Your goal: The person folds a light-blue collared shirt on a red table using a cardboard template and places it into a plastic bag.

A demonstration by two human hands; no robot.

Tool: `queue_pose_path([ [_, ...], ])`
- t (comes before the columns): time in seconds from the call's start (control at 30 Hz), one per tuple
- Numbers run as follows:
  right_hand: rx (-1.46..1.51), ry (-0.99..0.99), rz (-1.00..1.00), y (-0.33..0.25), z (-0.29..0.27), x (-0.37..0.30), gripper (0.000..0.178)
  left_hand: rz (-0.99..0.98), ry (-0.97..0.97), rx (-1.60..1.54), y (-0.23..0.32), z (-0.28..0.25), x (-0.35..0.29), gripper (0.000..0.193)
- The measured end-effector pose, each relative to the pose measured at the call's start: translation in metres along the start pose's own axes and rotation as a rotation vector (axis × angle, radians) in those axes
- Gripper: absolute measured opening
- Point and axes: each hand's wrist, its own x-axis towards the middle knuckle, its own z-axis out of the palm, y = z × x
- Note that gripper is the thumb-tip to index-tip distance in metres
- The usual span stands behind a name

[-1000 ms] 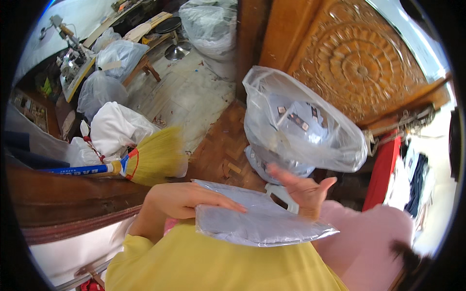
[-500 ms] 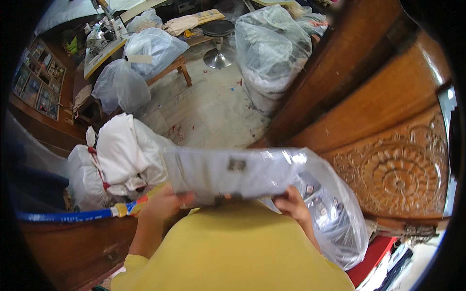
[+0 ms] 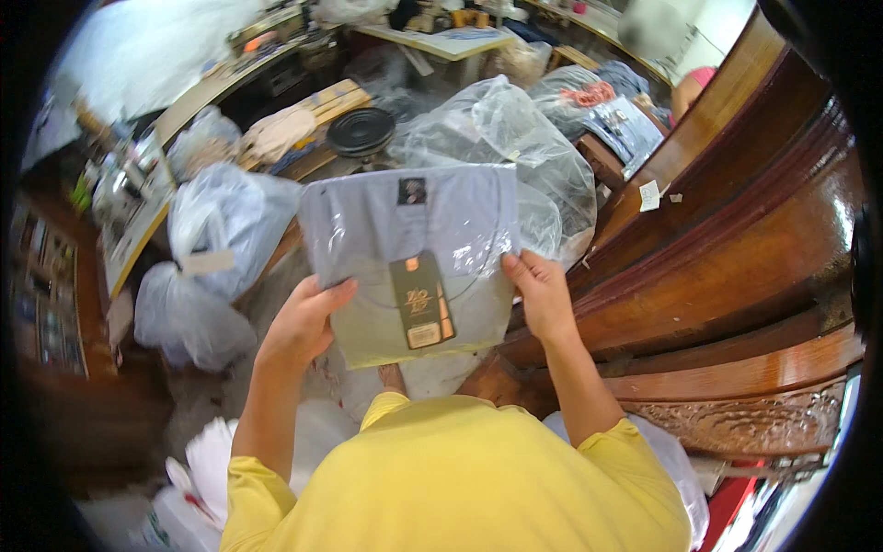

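A folded light grey-blue shirt in a clear plastic bag (image 3: pixel 469 216) is held up in front of my chest, its front toward me. A dark hang tag (image 3: pixel 421 299) with orange marks lies on the shirt under the plastic, below a small black neck label (image 3: pixel 411 191). My left hand (image 3: pixel 310 317) pinches the left edge, thumb on top. My right hand (image 3: pixel 543 293) grips the right edge the same way. The fingers behind the packet are hidden.
Beyond the packet stand large clear bags (image 3: pixel 497 120) and a round black stool (image 3: pixel 361 132). Filled plastic bags (image 3: pixel 225 216) lie at left beside a worktable. A carved wooden door (image 3: pixel 717 285) borders the right. White bundles (image 3: pixel 212 460) sit at lower left. Another person's arm (image 3: pixel 688 92) shows far right.
The packaged shirt has risen away from my body and tilted to face me, so its tag now shows clearly. Both hands moved up with it. The view has shifted toward the room's far side.
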Motion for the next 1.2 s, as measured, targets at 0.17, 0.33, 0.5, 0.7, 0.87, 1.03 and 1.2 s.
queue_pose_path([
  [0.17,0.543,0.365,-0.054,-0.016,-0.040,0.082,0.014,-0.171,-0.245,0.029,0.070,0.039,0.157,0.035],
  [0.33,-0.428,0.773,-0.254,-0.080,-0.089,0.102,0.031,-0.154,-0.485,0.098,0.142,0.109,0.283,0.034],
  [0.5,-1.037,1.527,-0.940,-0.105,-0.119,0.085,0.030,-0.082,-0.648,0.153,0.185,0.154,0.425,0.031],
  [0.7,-1.366,1.837,-0.753,-0.097,-0.132,0.102,0.023,-0.078,-0.686,0.064,0.159,0.248,0.614,0.029],
  [0.87,-1.646,2.043,-0.600,-0.098,-0.128,0.093,0.032,-0.244,-0.667,-0.035,0.107,0.323,0.727,0.026],
  [1.03,-1.178,2.323,-0.308,-0.070,-0.136,0.068,0.052,-0.320,-0.681,-0.065,0.063,0.371,0.794,0.030],
  [1.2,-1.094,2.346,-0.180,-0.056,-0.145,0.088,0.056,-0.423,-0.689,-0.169,0.034,0.396,0.821,0.033],
])
